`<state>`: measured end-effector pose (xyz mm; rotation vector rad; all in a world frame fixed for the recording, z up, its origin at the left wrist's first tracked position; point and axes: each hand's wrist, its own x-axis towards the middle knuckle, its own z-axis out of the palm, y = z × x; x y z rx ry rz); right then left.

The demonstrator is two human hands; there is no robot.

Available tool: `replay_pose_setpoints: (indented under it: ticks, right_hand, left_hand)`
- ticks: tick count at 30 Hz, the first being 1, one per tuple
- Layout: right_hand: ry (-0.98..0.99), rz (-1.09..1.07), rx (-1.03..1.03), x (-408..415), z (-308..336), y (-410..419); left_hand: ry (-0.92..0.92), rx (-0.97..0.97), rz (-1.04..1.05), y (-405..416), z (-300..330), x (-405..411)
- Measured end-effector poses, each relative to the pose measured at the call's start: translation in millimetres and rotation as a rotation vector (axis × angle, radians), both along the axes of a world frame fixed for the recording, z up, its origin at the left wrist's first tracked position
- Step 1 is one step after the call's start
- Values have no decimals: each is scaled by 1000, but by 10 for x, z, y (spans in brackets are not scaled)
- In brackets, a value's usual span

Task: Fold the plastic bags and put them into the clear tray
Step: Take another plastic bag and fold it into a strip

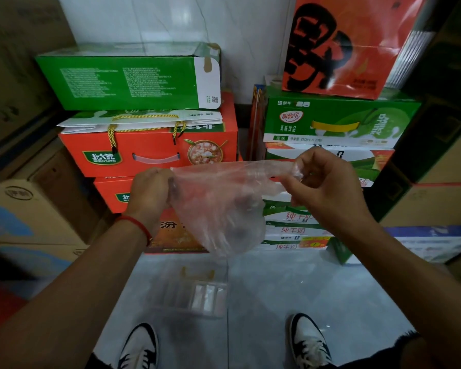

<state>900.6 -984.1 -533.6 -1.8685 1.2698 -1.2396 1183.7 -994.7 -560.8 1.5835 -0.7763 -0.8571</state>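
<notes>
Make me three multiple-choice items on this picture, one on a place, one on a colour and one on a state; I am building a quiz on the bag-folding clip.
1. Where is the clear tray?
A. on the floor between the shoes and the boxes
B. on top of a box
C. in the left hand

2. What colour is the band on the left wrist?
A. blue
B. red
C. yellow

3. How is the plastic bag held?
A. lying in the tray
B. by one hand only
C. stretched between the left hand and the right hand

Key: 1 A, it sits on the grey floor; 2 B, a red cord; 3 C, each hand pinches one end.
</notes>
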Motion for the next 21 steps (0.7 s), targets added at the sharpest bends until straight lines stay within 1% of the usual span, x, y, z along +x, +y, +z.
replay_pose_setpoints:
  ticks: [2,4,6,9,10,11,13,16,19,21]
  right_hand:
    - [38,-106,-28,22,-34,-36]
    - [23,-134,-17,43,-37,-65]
    - [17,-104,41,40,-44,-86]
    - [171,-146,32,31,-87,-106]
    - [186,-163,30,41,-95,-100]
    - [160,-159,43,61,-94,-86]
    - [23,-76,120,108,-67,-56]
    - [-208,127,246,108,9,-10]
    - [-228,298,329,34,16,8]
    - [-279,415,463,0,4,1]
  left_hand:
    - [21,-36,28,-3,-5,-7]
    - [16,-92,57,-6,-16,-28]
    - [-33,-129,109,-14,-22,-31]
    - [-149,-145,180,-24,-42,20]
    - [-181,-157,184,-19,-50,26]
    - [-211,-166,189,-9,-54,24]
    - [-261,-168,211,11,-63,16]
    - [-262,-133,251,21,-65,47]
    - [-269,-105,257,13,-58,104]
    - [-255,-114,236,14,-50,115]
